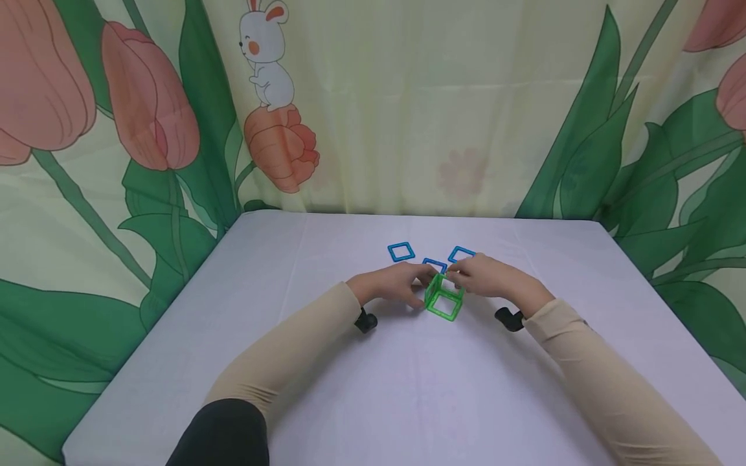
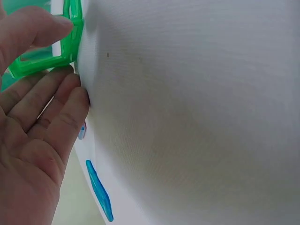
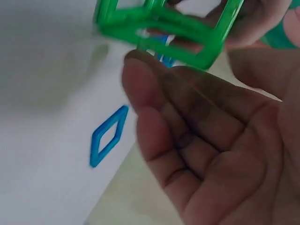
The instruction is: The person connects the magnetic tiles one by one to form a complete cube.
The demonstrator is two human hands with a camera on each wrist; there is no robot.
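Note:
Several green magnetic tile frames (image 1: 441, 315), see-through squares, stand joined as a small open box on the white table. My left hand (image 1: 396, 285) holds the box's left side; in the left wrist view the thumb (image 2: 44, 28) lies over a green edge, with the fingers spread behind it. At the far right corner is my right hand (image 1: 489, 278), its thumb and bent fingers (image 3: 152, 133) on either side of that corner in the right wrist view. Just beyond the box lies a blue tile frame (image 1: 434, 261), partly hidden by the hands.
Another blue tile frame (image 1: 403, 259) lies flat at the back left, and one more blue frame (image 1: 463, 248) lies behind the right hand. A white cloth covers the table (image 1: 408, 388). Behind its far edge hangs a curtain (image 1: 396, 129) printed with tulips and a rabbit.

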